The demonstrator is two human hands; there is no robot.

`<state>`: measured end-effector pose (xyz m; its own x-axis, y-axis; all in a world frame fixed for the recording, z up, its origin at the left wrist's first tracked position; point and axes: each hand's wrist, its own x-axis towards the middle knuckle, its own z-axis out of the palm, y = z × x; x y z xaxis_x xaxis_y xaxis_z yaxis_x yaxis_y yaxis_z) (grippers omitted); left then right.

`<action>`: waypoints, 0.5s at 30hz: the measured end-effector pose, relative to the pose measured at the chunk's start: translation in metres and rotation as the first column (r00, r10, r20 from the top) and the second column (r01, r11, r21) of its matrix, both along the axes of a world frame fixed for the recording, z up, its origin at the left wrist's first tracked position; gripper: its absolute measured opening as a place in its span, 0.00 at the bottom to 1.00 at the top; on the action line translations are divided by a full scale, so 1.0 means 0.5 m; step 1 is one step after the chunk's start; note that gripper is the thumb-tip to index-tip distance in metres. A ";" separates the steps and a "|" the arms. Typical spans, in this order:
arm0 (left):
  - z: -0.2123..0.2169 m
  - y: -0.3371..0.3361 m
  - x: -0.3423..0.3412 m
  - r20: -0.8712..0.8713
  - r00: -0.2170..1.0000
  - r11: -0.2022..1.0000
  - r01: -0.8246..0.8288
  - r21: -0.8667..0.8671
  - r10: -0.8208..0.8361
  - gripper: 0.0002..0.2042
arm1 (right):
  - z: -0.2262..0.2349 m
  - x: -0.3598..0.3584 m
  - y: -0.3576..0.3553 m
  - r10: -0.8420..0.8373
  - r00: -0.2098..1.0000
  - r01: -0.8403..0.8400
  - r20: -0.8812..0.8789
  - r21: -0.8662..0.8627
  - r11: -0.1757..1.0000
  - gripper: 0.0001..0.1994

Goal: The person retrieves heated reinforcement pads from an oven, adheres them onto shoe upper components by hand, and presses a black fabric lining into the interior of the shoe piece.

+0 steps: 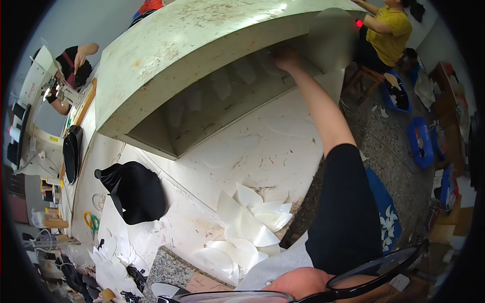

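My right arm, in a black sleeve, stretches into the open front of a pale green metal box (pixel 166 48). Inside its far right part is my right hand (pixel 286 59), dim in the shadow, so its fingers cannot be made out. It is nearest to a row of pale curved pieces (pixel 246 72) spaced along the inside of the box. On the white tabletop (pixel 202 174) below lies a loose pile of white curved pieces (pixel 247 217), with more white pieces (pixel 230 257) closer to me. My left hand is out of view.
Left on the table are a black fabric piece (pixel 139 194), scissors (pixel 92 221) and white scraps (pixel 118 255). A granite slab (pixel 169 267) lies near me. Another person works at a sewing machine (pixel 68 93) at left; a person in yellow (pixel 389 30) sits far right. Blue bins (pixel 419 141) stand on the floor.
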<state>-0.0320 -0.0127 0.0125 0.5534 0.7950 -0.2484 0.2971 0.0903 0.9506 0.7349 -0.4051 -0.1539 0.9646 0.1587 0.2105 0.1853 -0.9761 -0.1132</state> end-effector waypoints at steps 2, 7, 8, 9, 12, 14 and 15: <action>-0.002 -0.003 -0.008 -0.003 1.000 1.000 -0.022 -0.012 0.022 0.10 | -0.023 0.056 0.020 -0.055 0.996 0.056 0.063 -0.010 0.998 0.18; -0.005 -0.018 -0.033 -0.030 0.992 0.992 -0.123 -0.039 0.122 0.11 | -0.015 0.108 0.060 -0.108 0.961 0.096 0.253 0.061 0.994 0.19; -0.006 -0.019 -0.031 -0.035 0.991 0.991 -0.131 -0.042 0.129 0.11 | -0.020 0.112 0.063 -0.109 0.954 0.090 0.278 0.079 0.993 0.19; -0.008 -0.016 -0.028 -0.052 0.992 0.992 -0.121 -0.037 0.119 0.11 | -0.025 0.113 0.065 -0.106 0.947 0.081 0.304 0.095 0.992 0.19; -0.015 -0.012 -0.009 -0.059 0.993 0.993 -0.103 -0.051 0.100 0.12 | -0.032 0.113 0.066 -0.096 0.919 0.042 0.383 0.147 0.988 0.20; -0.022 -0.009 -0.009 -0.050 0.994 0.994 -0.095 -0.062 0.092 0.12 | -0.038 0.110 0.071 -0.081 0.895 0.004 0.439 0.174 0.985 0.20; -0.026 -0.006 -0.012 -0.030 0.996 0.993 -0.085 -0.077 0.083 0.12 | -0.040 0.107 0.075 -0.075 0.880 -0.022 0.470 0.197 0.980 0.20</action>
